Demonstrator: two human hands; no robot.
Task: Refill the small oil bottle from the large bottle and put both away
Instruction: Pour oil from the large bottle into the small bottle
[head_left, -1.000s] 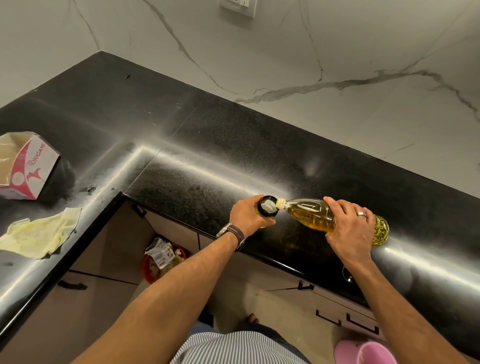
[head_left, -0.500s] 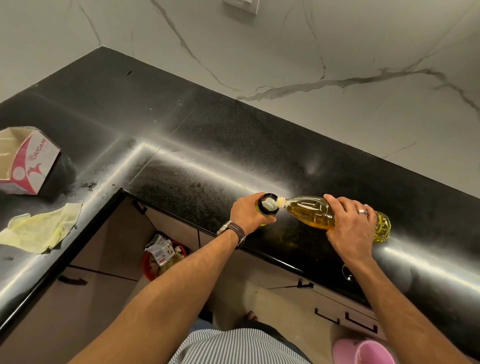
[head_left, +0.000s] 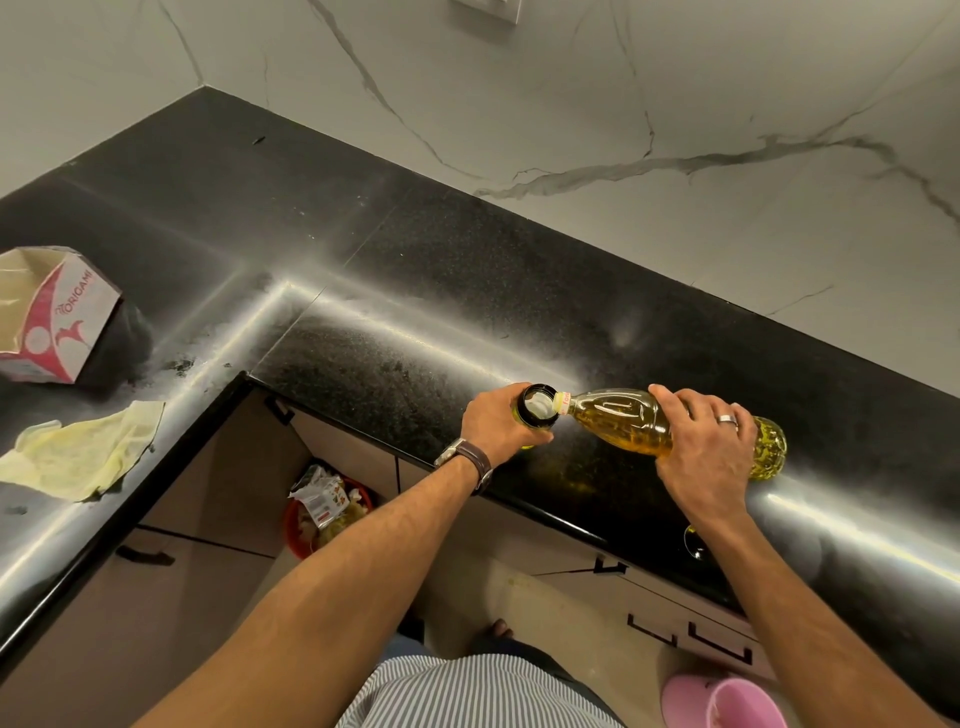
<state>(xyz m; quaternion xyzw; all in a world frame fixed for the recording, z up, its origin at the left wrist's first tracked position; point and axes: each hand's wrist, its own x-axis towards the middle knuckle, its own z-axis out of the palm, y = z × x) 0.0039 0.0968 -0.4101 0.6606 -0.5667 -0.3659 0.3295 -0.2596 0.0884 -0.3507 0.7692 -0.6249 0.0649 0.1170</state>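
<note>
Two bottles in hand over the black surface, near its front edge. Left hand: grip closed round the small oil bottle, upright, mouth open. Right hand: grip wrapped round the large bottle, tipped nearly level, neck at the small mouth. Advice: raise the base slowly, keep the neck over the opening, watch the fill level; spillage likely if rushed.

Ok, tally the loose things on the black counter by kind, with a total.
Bottles: 2, the large bottle in the right hand and the small oil bottle in the left hand
Boxes: 1, the pink-and-white carton
Cloths: 1, the yellow cloth
Total: 4
</note>
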